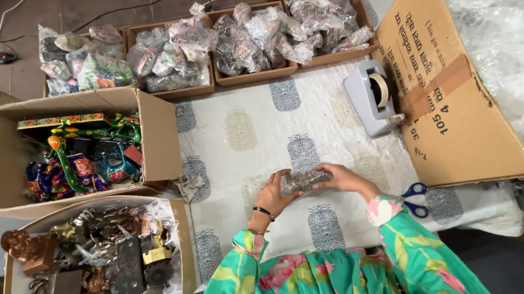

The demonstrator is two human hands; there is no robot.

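Floral green sleeves (pixel 327 276) were seen nearest, and beyond them a small plastic-wrapped metal piece (pixel 304 180) was gripped just above the printed cloth (pixel 260 128), its long axis running left-right, the left hand (pixel 275 194) and right hand (pixel 343 179) each closed on an end.

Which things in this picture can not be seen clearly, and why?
- Small wrapped item, head view: clear plastic and both hands, left hand and right hand, cover it; its kind is unclear.
- Scissors: blades hidden under the big cardboard box.
- Bagged pieces in the far trays: too small, blurred by plastic.
- Box of plastic bags: cut by the right edge.
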